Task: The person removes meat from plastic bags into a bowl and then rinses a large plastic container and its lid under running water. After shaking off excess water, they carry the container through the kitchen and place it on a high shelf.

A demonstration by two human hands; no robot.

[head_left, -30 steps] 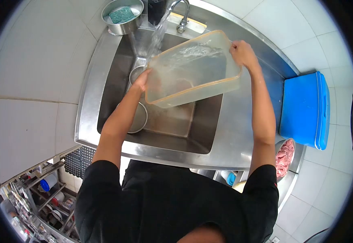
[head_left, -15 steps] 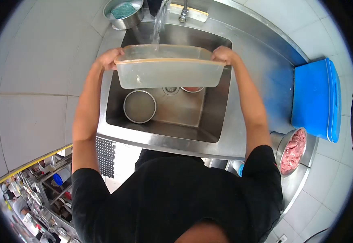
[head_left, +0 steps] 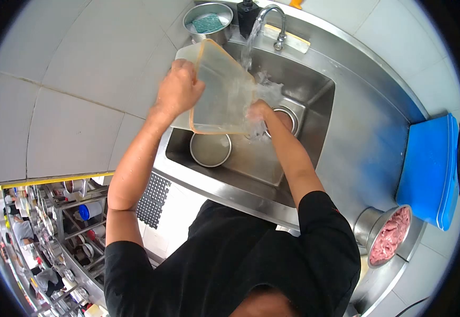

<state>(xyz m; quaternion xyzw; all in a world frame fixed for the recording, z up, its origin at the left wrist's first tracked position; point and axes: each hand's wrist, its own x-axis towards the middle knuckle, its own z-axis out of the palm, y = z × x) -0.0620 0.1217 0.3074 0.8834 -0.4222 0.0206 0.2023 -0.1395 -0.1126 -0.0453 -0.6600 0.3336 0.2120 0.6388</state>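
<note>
A large translucent plastic tub (head_left: 222, 100) with an orange-tan rim is tilted steeply onto its side over the sink (head_left: 314, 132). My left hand (head_left: 182, 84) is closed around its raised left rim. At the lowered right rim my right hand (head_left: 259, 112) grips the edge, its fingers blurred by splashing. Water (head_left: 268, 90) pours out of the tub into the basin. A round metal bowl (head_left: 211, 150) with cloudy liquid stands in the sink under the tub. Close to my right forearm sits a smaller metal bowl (head_left: 285, 120) with something reddish in it, partly hidden.
The faucet (head_left: 279, 26) is running at the back. Beside it are a dark bottle (head_left: 247, 17) and a metal pot (head_left: 220, 35) holding a green scouring pad (head_left: 207, 23). On the right stand a blue cooler (head_left: 428, 169) and a tilted metal bowl of raw meat (head_left: 391, 238).
The tub has gone from level to tipped on its side and moved left, spilling water. My left hand rose relative to the right, which came down and inward. The view shifted.
</note>
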